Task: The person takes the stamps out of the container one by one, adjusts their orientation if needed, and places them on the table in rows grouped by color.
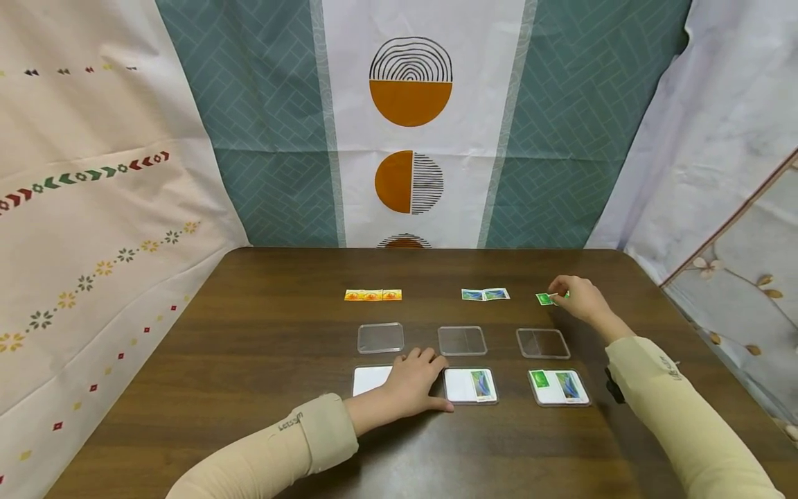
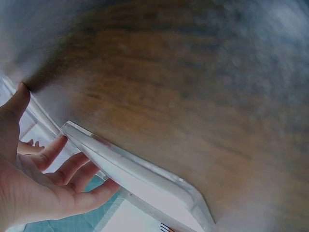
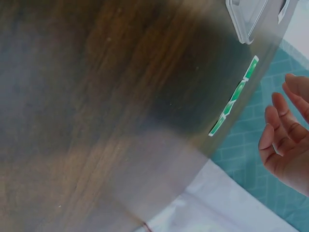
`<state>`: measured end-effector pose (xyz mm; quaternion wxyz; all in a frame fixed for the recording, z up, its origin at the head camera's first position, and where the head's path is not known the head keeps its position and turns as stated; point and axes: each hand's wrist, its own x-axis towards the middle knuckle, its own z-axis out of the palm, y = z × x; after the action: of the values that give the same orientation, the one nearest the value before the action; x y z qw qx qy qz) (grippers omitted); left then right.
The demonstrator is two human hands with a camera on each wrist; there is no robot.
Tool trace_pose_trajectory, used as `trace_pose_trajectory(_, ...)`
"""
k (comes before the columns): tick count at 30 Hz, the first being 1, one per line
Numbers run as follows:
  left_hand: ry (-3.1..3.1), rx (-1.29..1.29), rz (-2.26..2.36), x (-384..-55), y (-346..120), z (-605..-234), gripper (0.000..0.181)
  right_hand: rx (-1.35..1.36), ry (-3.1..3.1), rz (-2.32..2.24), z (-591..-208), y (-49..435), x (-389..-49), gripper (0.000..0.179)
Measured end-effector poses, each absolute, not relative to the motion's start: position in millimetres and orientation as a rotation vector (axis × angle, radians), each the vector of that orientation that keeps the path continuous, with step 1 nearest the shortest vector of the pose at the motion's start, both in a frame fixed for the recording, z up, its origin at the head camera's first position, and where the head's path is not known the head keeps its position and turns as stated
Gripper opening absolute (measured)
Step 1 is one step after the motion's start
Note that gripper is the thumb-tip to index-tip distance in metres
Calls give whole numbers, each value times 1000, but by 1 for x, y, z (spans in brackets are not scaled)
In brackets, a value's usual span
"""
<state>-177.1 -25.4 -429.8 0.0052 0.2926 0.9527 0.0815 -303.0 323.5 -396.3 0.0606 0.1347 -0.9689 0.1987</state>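
At three green, white-edged paper rectangles on the brown wooden table, the right hand hangs loosely curved, apparently empty; picking one up seems underway, calling for a fine pinch; the left hand rests spread

Gaps between clear trays, left hand before one

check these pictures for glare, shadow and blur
Head: dark brown wood-grain table has faint sheen at lower centre; left wrist: table grain is blurred, with bluish haze at upper right; right wrist: table darkens beside green-and-white rectangular paper stamps.
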Motion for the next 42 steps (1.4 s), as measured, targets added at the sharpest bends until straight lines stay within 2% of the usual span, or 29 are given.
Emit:
trace_pose_trajectory(21, 2990, 931, 226, -176, -25, -430, 67, 646, -2876, 627, -389, 278, -269, 9)
trace_pose_trajectory(42, 2989, 914, 245, -176, -25, -432, 66, 1060, -2830, 625, -387, 221, -219, 8)
